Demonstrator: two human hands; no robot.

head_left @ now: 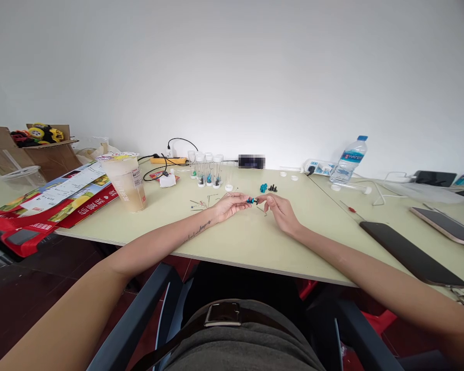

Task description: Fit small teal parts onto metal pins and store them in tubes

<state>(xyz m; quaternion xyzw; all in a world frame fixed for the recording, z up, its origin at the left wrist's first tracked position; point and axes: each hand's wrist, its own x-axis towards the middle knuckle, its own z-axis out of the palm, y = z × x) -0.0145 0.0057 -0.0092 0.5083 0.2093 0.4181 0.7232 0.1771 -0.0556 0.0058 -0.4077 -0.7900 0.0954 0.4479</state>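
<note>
Over the middle of the table, my left hand (232, 205) pinches a small blue metal part with black pieces (251, 201) between thumb and fingers. From the other side my right hand (280, 211) meets the part's right end, its index finger touching or almost touching it and its other fingers curled in. Whether those fingers grip the black end or something smaller cannot be seen. Just below them is a thin metal rod (262, 211), perhaps lying on the table. Beyond the hands are a blue metal piece (263, 188) and several black screws (272, 188). Thin metal tools (198, 205) lie left of my left hand.
Clear tubes with small parts (217, 172) stand at the back, near white caps (229, 187). A drink cup (127, 183) is on the left, beside a red printed bag (88, 201). To the right are a water bottle (348, 162) and a dark phone (410, 252).
</note>
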